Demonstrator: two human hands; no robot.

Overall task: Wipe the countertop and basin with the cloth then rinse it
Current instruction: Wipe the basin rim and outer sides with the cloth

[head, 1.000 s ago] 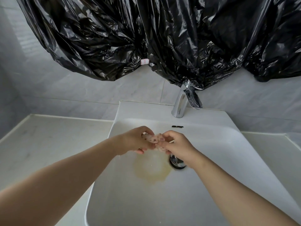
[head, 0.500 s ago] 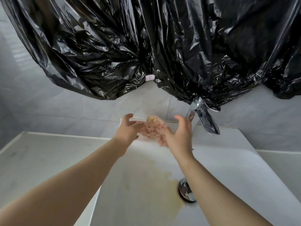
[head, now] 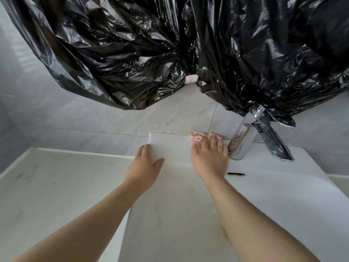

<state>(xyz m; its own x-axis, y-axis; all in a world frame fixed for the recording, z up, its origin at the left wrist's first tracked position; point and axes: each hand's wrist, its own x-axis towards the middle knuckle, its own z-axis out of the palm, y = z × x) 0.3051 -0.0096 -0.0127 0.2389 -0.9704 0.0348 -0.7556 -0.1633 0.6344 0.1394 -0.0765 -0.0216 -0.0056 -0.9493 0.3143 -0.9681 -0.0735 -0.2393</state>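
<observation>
My right hand [head: 209,157] lies flat with straight fingers on the back ledge of the white basin [head: 173,146], pressing a small pink spotted cloth [head: 197,136] that shows just beyond the fingertips, close to the wall. My left hand [head: 145,165] rests flat and open on the basin's back left corner, holding nothing. The chrome tap [head: 243,142] stands immediately right of my right hand. The pale marble countertop [head: 62,186] spreads to the left of the basin.
Crumpled black plastic sheeting [head: 188,50] hangs over the wall above, reaching down to the tap's top. A dark overflow slot [head: 236,174] sits in the basin's back wall. Faint yellowish staining marks the basin floor [head: 170,214]. Grey tiled wall behind.
Both hands rose from the middle of the basin, where they held the cloth together. My right hand has since laid the cloth on the back ledge, and my left hand has let go.
</observation>
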